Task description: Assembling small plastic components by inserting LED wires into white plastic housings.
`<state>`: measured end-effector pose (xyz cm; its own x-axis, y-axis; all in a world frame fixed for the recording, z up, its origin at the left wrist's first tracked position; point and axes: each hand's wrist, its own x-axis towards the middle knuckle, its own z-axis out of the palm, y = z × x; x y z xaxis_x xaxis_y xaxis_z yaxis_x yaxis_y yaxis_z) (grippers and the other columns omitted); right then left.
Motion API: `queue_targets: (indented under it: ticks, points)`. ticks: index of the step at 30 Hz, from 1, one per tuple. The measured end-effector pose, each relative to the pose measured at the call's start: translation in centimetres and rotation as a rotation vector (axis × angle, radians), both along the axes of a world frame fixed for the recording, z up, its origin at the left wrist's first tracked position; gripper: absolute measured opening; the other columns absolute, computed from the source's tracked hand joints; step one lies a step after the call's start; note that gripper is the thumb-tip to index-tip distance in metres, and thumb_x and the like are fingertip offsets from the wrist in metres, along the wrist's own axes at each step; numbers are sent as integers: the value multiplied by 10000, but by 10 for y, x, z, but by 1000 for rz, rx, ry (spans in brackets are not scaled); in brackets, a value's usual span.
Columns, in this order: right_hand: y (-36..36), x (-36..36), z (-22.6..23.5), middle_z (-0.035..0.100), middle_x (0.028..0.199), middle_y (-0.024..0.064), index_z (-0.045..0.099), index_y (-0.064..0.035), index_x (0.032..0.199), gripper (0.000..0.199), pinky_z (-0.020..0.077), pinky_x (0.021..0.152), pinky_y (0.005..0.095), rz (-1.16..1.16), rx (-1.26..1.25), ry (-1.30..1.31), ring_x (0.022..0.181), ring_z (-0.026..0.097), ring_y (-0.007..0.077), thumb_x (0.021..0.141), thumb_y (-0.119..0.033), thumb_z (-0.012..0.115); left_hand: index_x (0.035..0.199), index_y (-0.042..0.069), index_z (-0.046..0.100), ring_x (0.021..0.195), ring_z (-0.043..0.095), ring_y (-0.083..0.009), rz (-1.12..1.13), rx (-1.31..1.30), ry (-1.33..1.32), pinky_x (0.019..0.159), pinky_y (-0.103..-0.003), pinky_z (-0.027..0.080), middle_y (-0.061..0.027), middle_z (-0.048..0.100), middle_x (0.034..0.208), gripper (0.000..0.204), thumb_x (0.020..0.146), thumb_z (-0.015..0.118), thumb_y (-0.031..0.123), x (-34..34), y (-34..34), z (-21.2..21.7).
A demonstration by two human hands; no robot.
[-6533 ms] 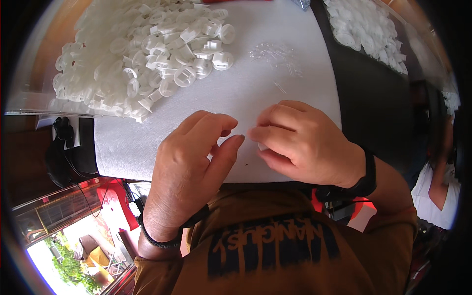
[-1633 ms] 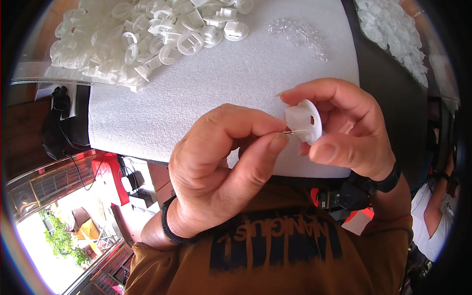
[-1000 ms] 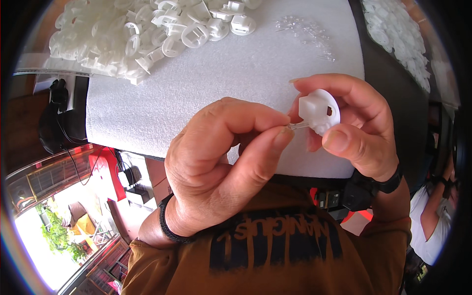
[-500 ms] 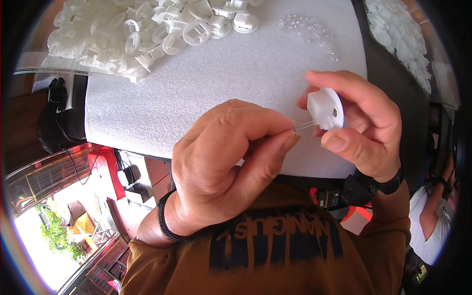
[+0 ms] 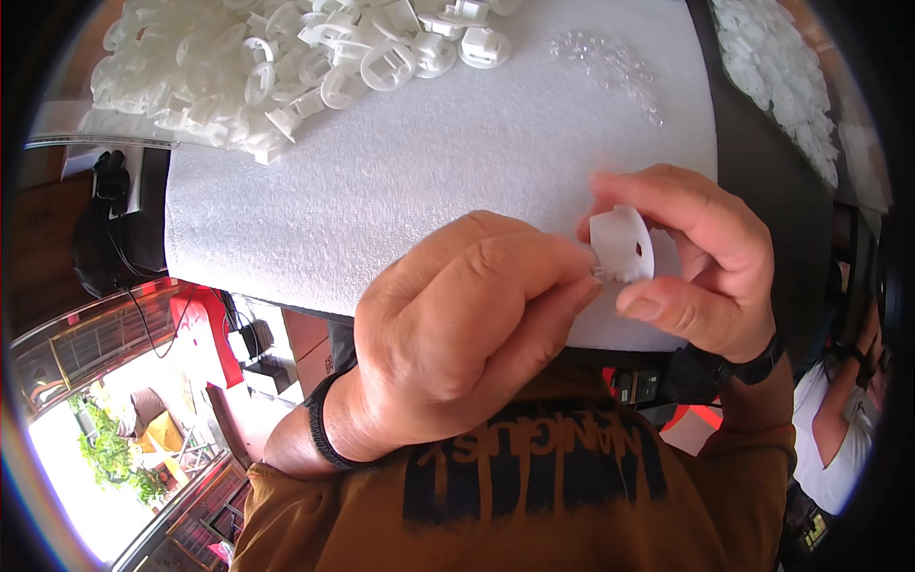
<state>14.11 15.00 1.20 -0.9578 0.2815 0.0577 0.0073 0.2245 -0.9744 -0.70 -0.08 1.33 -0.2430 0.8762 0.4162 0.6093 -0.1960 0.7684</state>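
Between the thumb and fingers of my right hand [image 5: 710, 262] is a white plastic housing [image 5: 621, 246], round-flanged with a boxy body and a small dark hole in its flange. My left hand [image 5: 477, 319] pinches the thin wire legs of what looks like a clear LED [image 5: 599, 271] right at the housing's left side. Fingertips hide most of the LED, and whether its head sits inside the housing I cannot tell. Both hands are above the front right part of a white foam mat [image 5: 381, 181].
A large heap of similar white plastic parts [image 5: 191, 76] covers the back left. Loose clear LEDs [image 5: 610, 62] lie scattered at the back right of the mat. Beyond the dark table edge, more white parts [image 5: 772, 76] fill a clear bag or tray. Another person's arm [image 5: 843, 410] shows at far right.
My left hand has moved right, bringing the LED legs close against the housing. My right hand and the housing have dropped slightly toward me.
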Motion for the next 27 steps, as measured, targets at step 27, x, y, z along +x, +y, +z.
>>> queue_targets:
  ticks: [27]
  points:
    - [-6,-5,-11,590,732,60,591,42,1080,572,395,573,239,-65,124,169,630,540,137,635,-255,795,904,13,575,625,591,-211,40,17,237,520,-280,468,-128,595,782,279,668,691,-78,3,2,-2]
